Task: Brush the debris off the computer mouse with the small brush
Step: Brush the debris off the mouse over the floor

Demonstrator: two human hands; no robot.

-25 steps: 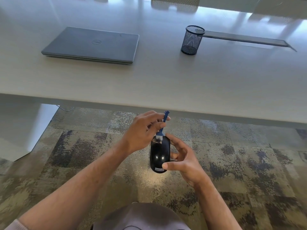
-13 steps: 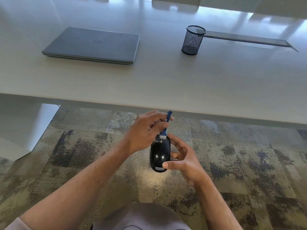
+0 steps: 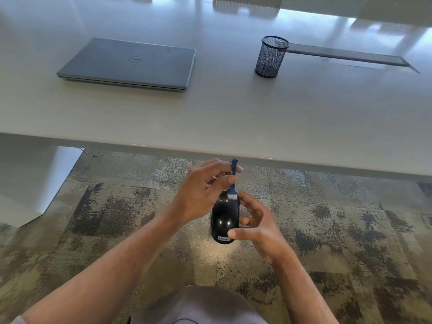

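Against mouse (image 3: 225, 216) front — brush (image 3: 233, 183), left grip (image 3: 201, 195).

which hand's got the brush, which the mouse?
The left hand pinches the small blue brush, bristles on the mouse's front end. The right hand only grips the black mouse.

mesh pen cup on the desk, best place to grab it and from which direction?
Take the mesh pen cup by its cylindrical wall, wrapping from the near side. It stands upright with its open rim up and bare desk in front, so a side grasp should keep it level.
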